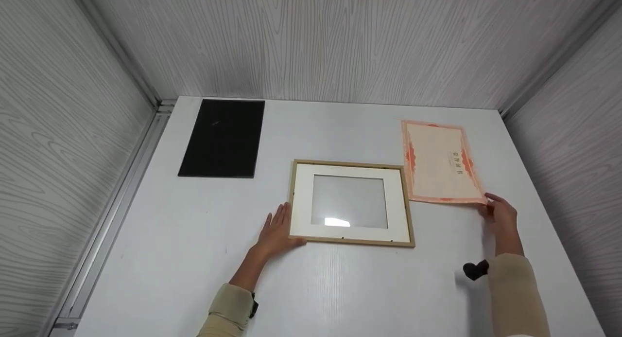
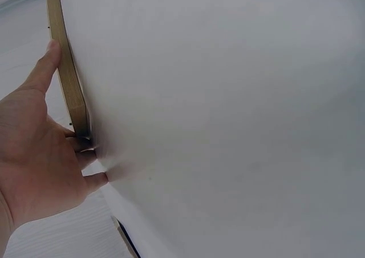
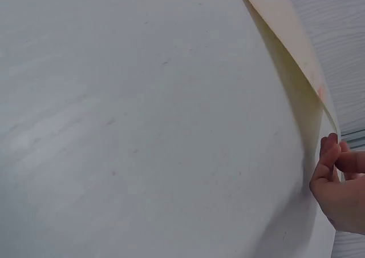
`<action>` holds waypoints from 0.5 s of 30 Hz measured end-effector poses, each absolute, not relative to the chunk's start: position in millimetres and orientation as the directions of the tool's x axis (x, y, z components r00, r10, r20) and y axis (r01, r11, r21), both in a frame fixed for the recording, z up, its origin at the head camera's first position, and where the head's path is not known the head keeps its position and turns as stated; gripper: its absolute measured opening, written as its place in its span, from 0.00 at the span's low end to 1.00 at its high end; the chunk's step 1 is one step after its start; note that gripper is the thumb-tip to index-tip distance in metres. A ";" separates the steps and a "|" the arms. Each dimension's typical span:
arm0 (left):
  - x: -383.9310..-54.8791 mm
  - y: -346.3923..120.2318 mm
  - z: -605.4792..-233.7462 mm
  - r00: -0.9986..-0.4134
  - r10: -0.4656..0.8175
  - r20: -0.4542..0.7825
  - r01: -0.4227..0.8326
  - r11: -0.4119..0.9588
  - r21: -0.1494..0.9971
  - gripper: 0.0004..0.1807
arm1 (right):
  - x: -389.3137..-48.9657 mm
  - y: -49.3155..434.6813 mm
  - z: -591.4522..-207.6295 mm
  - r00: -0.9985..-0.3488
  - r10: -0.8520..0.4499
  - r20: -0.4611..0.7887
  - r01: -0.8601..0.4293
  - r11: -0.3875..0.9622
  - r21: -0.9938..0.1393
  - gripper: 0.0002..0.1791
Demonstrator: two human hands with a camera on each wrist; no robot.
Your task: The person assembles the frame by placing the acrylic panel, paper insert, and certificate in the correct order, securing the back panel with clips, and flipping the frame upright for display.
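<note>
The left hand [image 1: 277,232], fingers straight, touched the frame [image 1: 354,242]. Just right of it lay the certificate [image 1: 432,164], 1 corner pinched by the right hand [image 1: 503,215]; pulling there alone perhaps risked creasing.

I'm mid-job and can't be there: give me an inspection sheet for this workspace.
Surface: white table, small dark marks visible.
Job's things: wooden picture frame, lying flat with a white mat; orange-bordered sheet to its right, near right corner raised.
Clutter: nothing seen, unless the black panel at far left counts.
Hands: left hand touches the frame's near left corner; right hand pinches the sheet's raised corner.
Cables: nothing seen.
Surroundings: wood-grain walls left, right and behind.
</note>
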State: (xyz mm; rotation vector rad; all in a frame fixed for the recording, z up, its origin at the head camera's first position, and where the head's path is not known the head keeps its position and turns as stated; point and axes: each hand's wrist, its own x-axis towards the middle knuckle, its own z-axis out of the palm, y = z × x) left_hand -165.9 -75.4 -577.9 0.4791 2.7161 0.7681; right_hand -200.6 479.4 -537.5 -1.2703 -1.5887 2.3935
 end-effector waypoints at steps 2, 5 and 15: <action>-165.7 -75.3 -577.4 -0.906 0.385 -0.175 0.236 0.804 0.545 0.57 | -197.4 481.3 -534.9 -0.732 0.361 -0.578 0.382 -0.485 -0.787 0.17; -166.3 -75.3 -577.5 -0.907 0.383 -0.175 0.237 0.807 0.541 0.57 | -193.8 481.8 -534.3 -0.838 0.352 -0.417 0.274 -0.389 -0.879 0.23; -167.9 -75.2 -581.3 -0.906 0.379 -0.191 0.233 0.821 0.522 0.57 | -204.2 469.4 -521.4 -0.833 0.391 0.390 -0.109 0.575 -0.811 0.06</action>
